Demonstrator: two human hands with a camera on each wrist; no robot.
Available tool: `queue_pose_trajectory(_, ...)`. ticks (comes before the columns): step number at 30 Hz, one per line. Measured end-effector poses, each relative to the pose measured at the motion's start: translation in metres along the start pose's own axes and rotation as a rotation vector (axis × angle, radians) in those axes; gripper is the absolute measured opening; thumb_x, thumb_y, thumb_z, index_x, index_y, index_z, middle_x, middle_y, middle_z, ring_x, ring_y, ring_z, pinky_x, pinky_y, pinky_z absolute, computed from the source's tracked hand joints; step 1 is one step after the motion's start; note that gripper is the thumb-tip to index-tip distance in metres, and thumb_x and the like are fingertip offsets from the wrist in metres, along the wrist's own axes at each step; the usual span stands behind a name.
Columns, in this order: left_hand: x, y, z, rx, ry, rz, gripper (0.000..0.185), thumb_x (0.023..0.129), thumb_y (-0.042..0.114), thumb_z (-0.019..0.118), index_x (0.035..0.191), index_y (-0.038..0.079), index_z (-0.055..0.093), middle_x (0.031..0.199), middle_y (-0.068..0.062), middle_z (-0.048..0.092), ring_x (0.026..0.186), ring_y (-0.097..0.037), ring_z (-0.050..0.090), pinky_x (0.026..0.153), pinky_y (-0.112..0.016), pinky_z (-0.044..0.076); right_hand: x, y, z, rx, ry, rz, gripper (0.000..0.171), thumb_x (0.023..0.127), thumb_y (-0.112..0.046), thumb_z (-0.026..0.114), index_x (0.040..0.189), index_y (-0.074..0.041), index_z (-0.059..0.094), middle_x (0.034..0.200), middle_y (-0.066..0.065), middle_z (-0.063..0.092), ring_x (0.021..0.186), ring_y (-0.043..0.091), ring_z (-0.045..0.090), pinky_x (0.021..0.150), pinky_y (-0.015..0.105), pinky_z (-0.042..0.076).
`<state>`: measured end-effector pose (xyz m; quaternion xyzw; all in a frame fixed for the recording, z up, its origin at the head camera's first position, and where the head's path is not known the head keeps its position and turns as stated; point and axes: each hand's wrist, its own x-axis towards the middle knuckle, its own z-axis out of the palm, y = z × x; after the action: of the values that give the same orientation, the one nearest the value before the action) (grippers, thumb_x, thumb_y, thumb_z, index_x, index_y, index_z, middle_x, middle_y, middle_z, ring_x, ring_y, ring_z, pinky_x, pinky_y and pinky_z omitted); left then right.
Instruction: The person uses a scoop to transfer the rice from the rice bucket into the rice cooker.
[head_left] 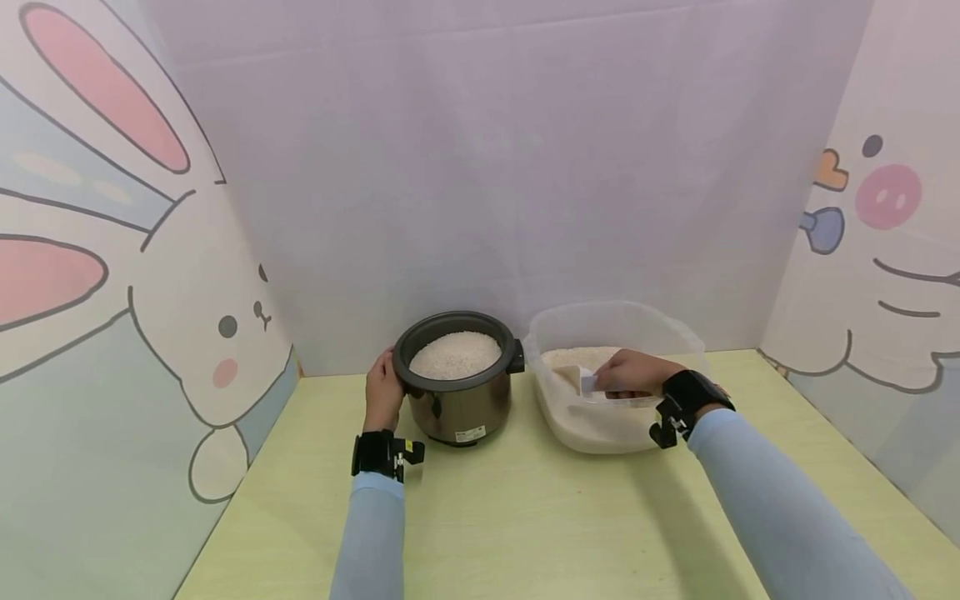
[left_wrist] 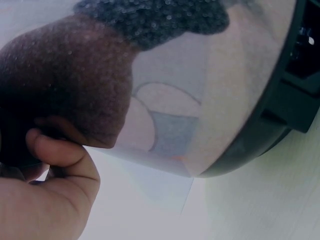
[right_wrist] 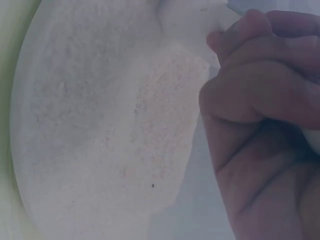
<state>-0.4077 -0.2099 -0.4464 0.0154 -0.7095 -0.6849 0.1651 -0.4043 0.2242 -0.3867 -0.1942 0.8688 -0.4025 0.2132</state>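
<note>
My left hand (head_left: pixel 384 392) rests with relaxed fingers against the left side of the rice cooker pot (head_left: pixel 457 377), which sits mid-table, full of rice. My right hand (head_left: pixel 632 372), fingers curled, grips a white scoop (head_left: pixel 583 380) inside the clear tub (head_left: pixel 678 333) of rice just right of the pot.

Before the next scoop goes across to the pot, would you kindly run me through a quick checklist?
1. Left hand steadies the pot: ok.
2. Right hand grips the scoop: ok.
3. Scoop inside the clear tub: ok.
4. Rice left in the tub: ok.
5. Room left in the pot: not ok, rice sits near the rim.
6. Scoop filled: cannot tell.
</note>
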Motion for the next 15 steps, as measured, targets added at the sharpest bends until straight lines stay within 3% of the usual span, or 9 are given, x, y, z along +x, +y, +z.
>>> queue_pose_trajectory(7,0.0010,-0.0024,-0.0010,-0.003,-0.004,-0.004,0.048,0.114,0.034,0.034,0.148,0.004,0.050,0.147,-0.018,0.052,0.127,-0.029,0.053,0.106,-0.049,0.047,-0.0054,-0.0017,-0.0037,0.199,-0.015,0.047,0.037,0.105,-0.016,0.051,0.124,0.015,0.059,0.070,0.002,0.056,0.051,0.008,0.034,0.047,0.023,0.030)
queue_pose_trajectory(15,0.0003,-0.0002,-0.0002,0.004,0.003,0.005,0.046,0.114,0.030,0.034,0.146,0.003,0.051,0.145,-0.018,0.054,0.125,-0.028,0.055,0.104,-0.047,0.048,-0.0078,-0.0028,-0.0075,0.299,-0.011,0.051,0.033,0.107,-0.016,0.047,0.119,0.013,0.057,0.071,0.001,0.055,0.051,0.006,0.034,0.048,0.022,0.030)
